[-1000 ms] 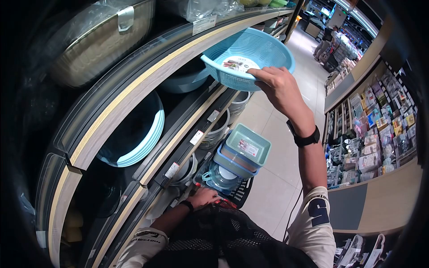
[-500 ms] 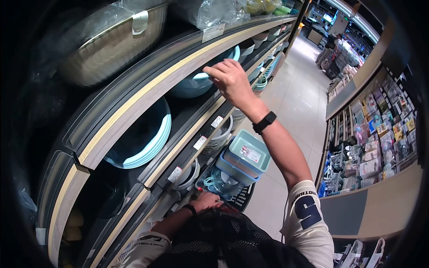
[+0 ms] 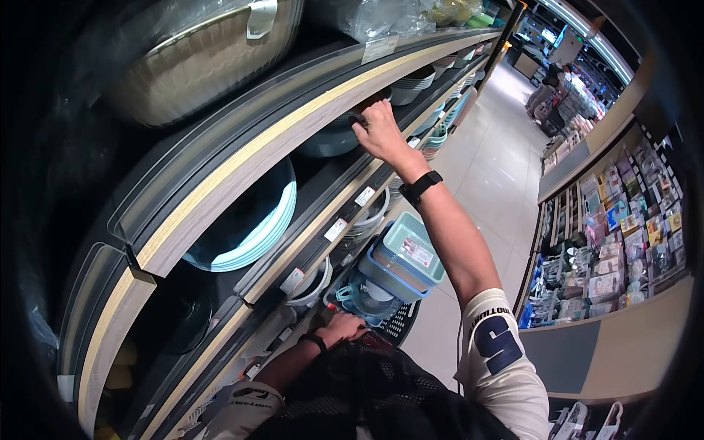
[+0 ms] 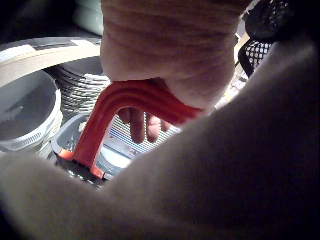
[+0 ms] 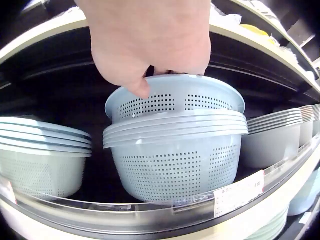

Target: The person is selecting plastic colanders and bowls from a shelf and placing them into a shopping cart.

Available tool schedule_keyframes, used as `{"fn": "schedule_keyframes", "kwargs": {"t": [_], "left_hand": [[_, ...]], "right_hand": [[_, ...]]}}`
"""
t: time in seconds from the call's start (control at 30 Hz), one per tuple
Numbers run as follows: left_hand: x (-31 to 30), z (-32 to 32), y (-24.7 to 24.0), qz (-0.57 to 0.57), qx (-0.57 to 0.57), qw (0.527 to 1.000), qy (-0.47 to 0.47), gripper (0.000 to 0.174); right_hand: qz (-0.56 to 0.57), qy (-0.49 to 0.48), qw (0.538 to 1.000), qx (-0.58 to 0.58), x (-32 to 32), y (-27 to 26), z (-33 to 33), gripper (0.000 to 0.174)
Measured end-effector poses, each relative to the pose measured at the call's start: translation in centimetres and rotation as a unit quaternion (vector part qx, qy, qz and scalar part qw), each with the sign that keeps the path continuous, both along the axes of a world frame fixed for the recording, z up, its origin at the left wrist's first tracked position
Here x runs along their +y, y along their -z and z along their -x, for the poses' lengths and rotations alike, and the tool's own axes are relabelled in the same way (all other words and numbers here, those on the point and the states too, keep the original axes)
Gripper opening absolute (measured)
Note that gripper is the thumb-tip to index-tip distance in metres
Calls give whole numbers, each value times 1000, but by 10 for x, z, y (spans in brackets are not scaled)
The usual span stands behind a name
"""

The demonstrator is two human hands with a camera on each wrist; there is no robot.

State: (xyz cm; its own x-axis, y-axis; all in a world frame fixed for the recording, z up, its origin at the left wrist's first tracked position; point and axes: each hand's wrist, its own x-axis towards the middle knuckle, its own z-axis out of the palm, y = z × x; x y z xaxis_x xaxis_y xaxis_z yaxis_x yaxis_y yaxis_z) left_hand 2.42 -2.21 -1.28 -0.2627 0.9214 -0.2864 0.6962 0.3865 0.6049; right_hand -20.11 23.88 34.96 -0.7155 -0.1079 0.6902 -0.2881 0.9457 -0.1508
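My right hand (image 5: pixel 150 40) pinches the rim of a light blue plastic colander (image 5: pixel 215 95), thumb outside and fingers inside. That colander sits on top of a stack of matching colanders (image 5: pixel 175 170) on the shelf, its rim raised above theirs. In the head view the right hand (image 3: pixel 381 136) reaches under the upper shelf's edge. Low in front of the body, my left hand (image 3: pixel 339 330) grips the red handle (image 4: pixel 90 127) of a black shopping basket (image 3: pixel 400 326). Inside the basket lie a green tray-like container (image 3: pixel 411 246), blue-rimmed containers below it, and a clear blue plastic item (image 3: pixel 367 297).
Pale blue-rimmed basins (image 3: pixel 257 242) stand left of the colanders, and grey stacked bowls (image 5: pixel 275 140) to the right. The upper shelf edge (image 3: pixel 257 154) overhangs the reaching hand. A tiled aisle (image 3: pixel 484 161) runs ahead, with a person (image 3: pixel 546 92) far off and a goods display (image 3: pixel 609 249) opposite.
The right hand has carried the blue colander from over the aisle leftward into the shelf, onto the stack. The left hand stays on the basket handle.
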Motion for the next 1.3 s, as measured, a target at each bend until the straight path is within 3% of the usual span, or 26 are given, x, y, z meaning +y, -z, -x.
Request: {"fn": "schedule_keyframes", "kwargs": {"t": [0.17, 0.27, 0.37, 0.4, 0.5, 0.53, 0.63, 0.67, 0.73, 0.77, 0.83, 0.87, 0.9, 0.97, 1.07, 1.1, 1.17, 1.3], "left_hand": [[3, 6, -15, 28, -23, 999, 19, 49], [3, 7, -16, 40, -35, 998, 32, 50], [3, 7, -11, 35, -48, 998, 32, 54], [4, 9, -16, 48, -64, 996, 39, 47], [9, 9, 28, 89, -9, 989, 117, 41], [10, 10, 21, 93, 7, 986, 136, 36], [20, 15, -7, 163, 21, 966, 200, 37], [16, 15, -13, 102, 38, 975, 194, 35], [21, 17, -21, 111, 30, 969, 220, 33], [23, 16, -21, 116, 24, 964, 239, 32], [30, 13, -22, 101, 3, 966, 237, 27], [34, 14, -22, 130, -7, 963, 238, 26], [38, 14, -28, 159, -15, 958, 237, 25], [37, 12, -13, 147, -13, 960, 236, 23], [33, 16, -6, 107, -4, 963, 247, 22], [32, 17, -5, 78, 1, 963, 260, 22], [28, 17, 1, 51, -1, 965, 256, 22], [35, 16, -2, 47, -33, 964, 261, 26]], "right_hand": [[-29, -41, 999, -22, -2, 7, -24, 22], [62, -52, 995, 56, -8, 20, -60, 34], [166, 9, 981, 98, -4, 69, -116, 23], [226, 42, 971, 65, -5, 94, -139, 21], [355, 171, 915, -88, -12, 200, -225, 17], [379, 188, 898, -122, -21, 233, -254, 20], [532, 152, 789, -268, -53, 329, -352, 19], [561, 152, 763, -284, -69, 359, -381, 16], [598, 135, 700, -366, -108, 361, -418, 25], [603, 140, 696, -363, -119, 371, -426, 25], [476, 63, 820, -310, -132, 386, -434, 30], [456, 84, 827, -319, -133, 393, -436, 26], [460, 88, 825, -316, -129, 391, -433, 26], [395, 103, 791, -456, -124, 383, -424, 25], [352, 73, 808, -466, -128, 443, -413, 27], [356, 75, 809, -462, -131, 440, -408, 27], [334, 120, 757, -549, -133, 421, -397, 27], [321, 151, 746, -563, -132, 385, -390, 25]]}}
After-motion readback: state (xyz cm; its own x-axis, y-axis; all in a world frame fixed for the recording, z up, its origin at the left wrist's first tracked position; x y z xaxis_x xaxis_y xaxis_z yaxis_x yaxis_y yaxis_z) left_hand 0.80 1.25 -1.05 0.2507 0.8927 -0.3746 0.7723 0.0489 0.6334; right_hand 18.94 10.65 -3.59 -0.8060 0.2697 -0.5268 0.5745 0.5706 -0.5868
